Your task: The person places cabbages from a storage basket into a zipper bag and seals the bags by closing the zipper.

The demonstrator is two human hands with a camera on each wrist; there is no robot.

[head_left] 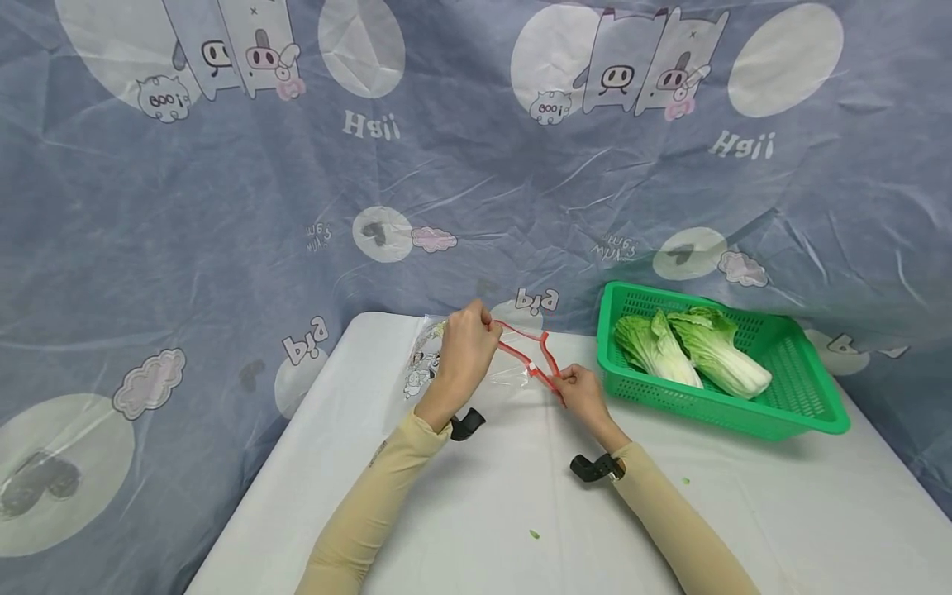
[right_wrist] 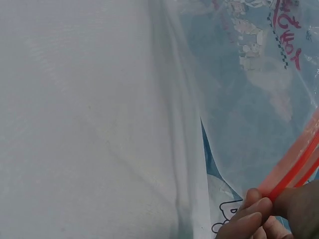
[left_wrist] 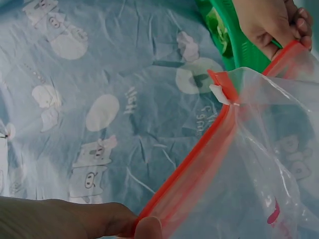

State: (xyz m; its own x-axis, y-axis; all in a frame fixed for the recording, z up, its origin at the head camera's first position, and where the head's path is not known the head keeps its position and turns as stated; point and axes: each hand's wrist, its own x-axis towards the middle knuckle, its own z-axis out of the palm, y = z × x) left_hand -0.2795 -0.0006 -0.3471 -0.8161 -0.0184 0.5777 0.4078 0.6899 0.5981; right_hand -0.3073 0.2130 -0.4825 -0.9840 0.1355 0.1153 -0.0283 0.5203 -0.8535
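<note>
A clear plastic zip bag with red zip strips and a printed cartoon is held up over the white table. My left hand pinches the red strip at the bag's left side, thumb against finger in the left wrist view. At the other end of the mouth, my right hand pinches the strip between thumb and fingers. Between the hands the mouth gapes, its two red edges apart. A white slider sits on the zip near one end. Part of the print lies hidden behind my left hand.
To the right stands a green plastic basket with two cabbages inside. Small green leaf bits lie on the white table. A blue-grey printed curtain hangs behind the table.
</note>
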